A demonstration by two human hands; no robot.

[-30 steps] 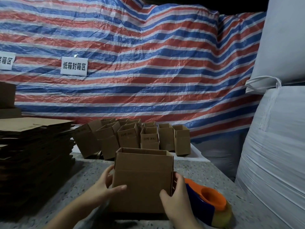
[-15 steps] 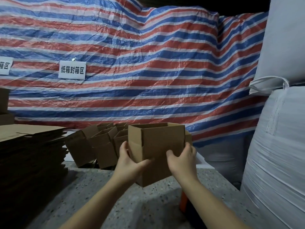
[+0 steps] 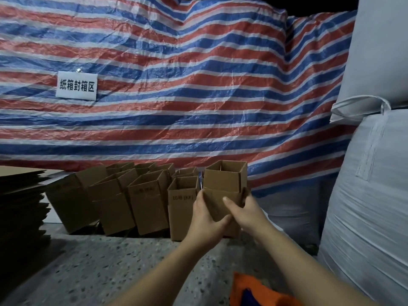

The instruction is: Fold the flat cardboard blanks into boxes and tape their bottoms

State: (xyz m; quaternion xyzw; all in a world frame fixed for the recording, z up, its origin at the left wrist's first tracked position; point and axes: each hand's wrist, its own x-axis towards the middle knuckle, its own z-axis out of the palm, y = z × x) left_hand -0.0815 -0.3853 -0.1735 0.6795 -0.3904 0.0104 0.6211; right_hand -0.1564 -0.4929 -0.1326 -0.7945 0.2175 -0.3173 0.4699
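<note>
I hold a folded brown cardboard box (image 3: 221, 184) upright with its open top up, at the right end of a row of finished boxes (image 3: 145, 202) at the back of the table. My left hand (image 3: 205, 219) grips its lower left side, thumb across the front. My right hand (image 3: 242, 212) grips its lower right side, thumb on the front face. The box's bottom is hidden behind my hands. A stack of flat cardboard blanks (image 3: 21, 195) lies at the left. The orange and blue tape dispenser (image 3: 254, 291) sits at the bottom edge.
The speckled grey table (image 3: 99, 261) runs toward a striped red, white and blue tarp (image 3: 176, 96) with a white sign (image 3: 76, 85). Large white woven sacks (image 3: 371, 184) stand close on the right.
I lifted the box off the table near the tape dispenser and carried it forward and away, down to the right end of the row of finished boxes. Both hands kept hold.
</note>
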